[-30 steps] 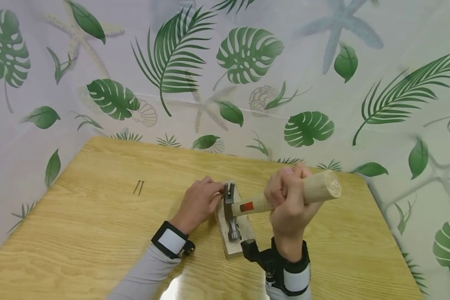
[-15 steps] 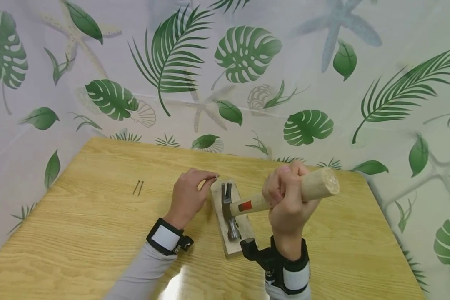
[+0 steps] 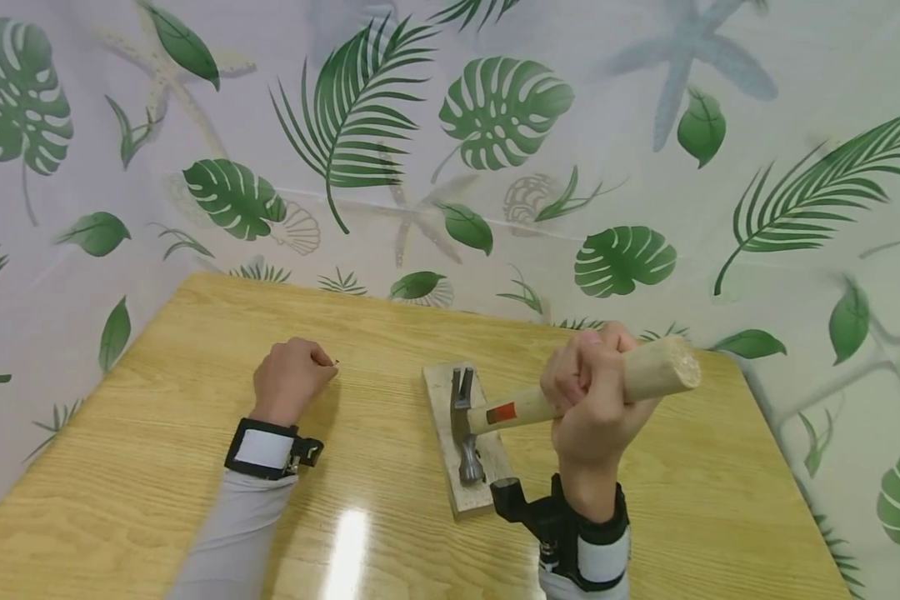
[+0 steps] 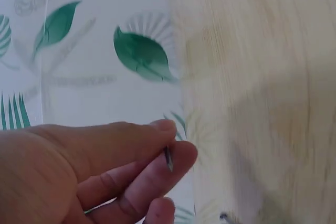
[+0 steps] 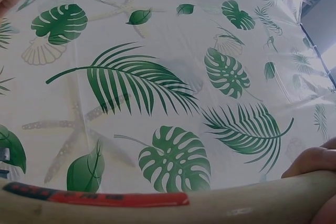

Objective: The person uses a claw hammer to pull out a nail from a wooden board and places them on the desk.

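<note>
In the head view my left hand (image 3: 288, 379) is over the left part of the table, well away from the wooden block (image 3: 438, 392). It pinches a nail (image 4: 168, 158) between thumb and forefinger; the left wrist view shows its pointed end. Part of another nail (image 4: 224, 216) shows at that view's bottom edge. My right hand (image 3: 596, 392) grips the wooden handle of a claw hammer (image 3: 463, 425). The hammer's metal head is over the block, claw pointing away; whether it touches the block cannot be told. In the right wrist view the handle (image 5: 247, 203) crosses the bottom.
A wood-grain table (image 3: 375, 483) spreads under both hands. Behind it hangs a white cloth (image 3: 510, 192) printed with leaves and starfish. Glare lies on the tabletop near the front.
My left hand has drawn away from the block and moved left with the pinched nail. It now covers the spot where two nails lay. The right hand and hammer have barely moved.
</note>
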`<act>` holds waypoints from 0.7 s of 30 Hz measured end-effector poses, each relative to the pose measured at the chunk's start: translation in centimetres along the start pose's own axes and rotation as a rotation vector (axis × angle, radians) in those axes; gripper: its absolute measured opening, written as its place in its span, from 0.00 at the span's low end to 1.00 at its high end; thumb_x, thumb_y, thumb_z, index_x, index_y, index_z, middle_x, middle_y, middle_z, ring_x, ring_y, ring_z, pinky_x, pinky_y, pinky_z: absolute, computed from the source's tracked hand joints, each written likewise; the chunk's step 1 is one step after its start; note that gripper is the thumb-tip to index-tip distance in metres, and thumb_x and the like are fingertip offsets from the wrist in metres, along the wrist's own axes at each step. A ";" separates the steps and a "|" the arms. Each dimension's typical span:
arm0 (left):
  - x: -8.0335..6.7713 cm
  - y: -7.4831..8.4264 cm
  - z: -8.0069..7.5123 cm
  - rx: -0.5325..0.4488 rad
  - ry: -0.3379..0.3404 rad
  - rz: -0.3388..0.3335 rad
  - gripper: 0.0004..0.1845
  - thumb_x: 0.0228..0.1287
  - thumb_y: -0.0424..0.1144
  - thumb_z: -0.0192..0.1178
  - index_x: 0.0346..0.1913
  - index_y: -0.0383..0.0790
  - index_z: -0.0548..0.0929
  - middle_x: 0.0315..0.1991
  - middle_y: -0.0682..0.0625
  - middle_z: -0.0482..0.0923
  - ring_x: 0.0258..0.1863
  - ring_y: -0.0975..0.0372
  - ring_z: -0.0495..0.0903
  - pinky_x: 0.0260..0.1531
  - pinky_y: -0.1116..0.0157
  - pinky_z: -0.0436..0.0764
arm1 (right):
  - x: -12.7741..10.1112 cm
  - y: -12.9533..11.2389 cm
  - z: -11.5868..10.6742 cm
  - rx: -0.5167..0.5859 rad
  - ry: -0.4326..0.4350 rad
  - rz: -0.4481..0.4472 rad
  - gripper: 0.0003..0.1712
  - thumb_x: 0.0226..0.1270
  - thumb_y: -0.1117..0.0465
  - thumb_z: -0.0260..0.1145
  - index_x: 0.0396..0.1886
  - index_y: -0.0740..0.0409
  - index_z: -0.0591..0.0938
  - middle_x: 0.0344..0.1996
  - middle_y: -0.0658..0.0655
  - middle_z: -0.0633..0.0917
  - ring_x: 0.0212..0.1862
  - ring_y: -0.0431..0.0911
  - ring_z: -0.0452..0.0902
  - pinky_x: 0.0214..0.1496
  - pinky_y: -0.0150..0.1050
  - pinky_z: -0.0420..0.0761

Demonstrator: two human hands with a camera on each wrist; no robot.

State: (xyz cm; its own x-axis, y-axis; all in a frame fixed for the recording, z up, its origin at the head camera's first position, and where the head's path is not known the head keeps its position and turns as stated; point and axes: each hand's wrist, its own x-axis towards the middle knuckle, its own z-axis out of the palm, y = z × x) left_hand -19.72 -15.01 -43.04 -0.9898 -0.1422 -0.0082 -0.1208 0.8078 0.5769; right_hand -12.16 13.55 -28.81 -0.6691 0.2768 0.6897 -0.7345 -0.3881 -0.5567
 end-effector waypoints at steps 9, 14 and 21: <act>0.3 -2.1 -1.3 0.128 0.070 -0.074 0.09 0.65 0.40 0.65 0.34 0.39 0.92 0.26 0.45 0.86 0.30 0.47 0.82 0.28 0.51 0.78 | -0.1 0.1 0.0 -0.005 0.010 0.007 0.23 0.68 0.75 0.49 0.13 0.61 0.54 0.05 0.49 0.58 0.06 0.39 0.48 0.07 0.31 0.49; 0.7 -2.7 -0.6 0.150 0.082 -0.092 0.07 0.63 0.37 0.67 0.35 0.38 0.92 0.32 0.41 0.88 0.32 0.47 0.84 0.39 0.46 0.77 | -0.2 0.1 -0.1 -0.002 0.010 0.003 0.23 0.68 0.75 0.48 0.14 0.61 0.54 0.05 0.49 0.58 0.06 0.39 0.48 0.06 0.30 0.49; 1.0 -3.1 0.1 0.189 0.137 -0.106 0.06 0.61 0.36 0.67 0.36 0.38 0.92 0.36 0.40 0.89 0.36 0.45 0.85 0.43 0.46 0.74 | -0.2 0.2 0.0 0.006 -0.008 -0.007 0.23 0.67 0.75 0.48 0.13 0.61 0.54 0.05 0.49 0.58 0.06 0.38 0.49 0.07 0.30 0.49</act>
State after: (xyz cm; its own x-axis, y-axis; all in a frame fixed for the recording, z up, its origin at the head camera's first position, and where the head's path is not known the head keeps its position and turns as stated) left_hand -20.29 -17.60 -44.91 -0.9529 -0.2977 0.0576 -0.2482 0.8749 0.4159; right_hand -12.18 13.40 -28.99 -0.6633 0.2723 0.6971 -0.7381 -0.3920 -0.5492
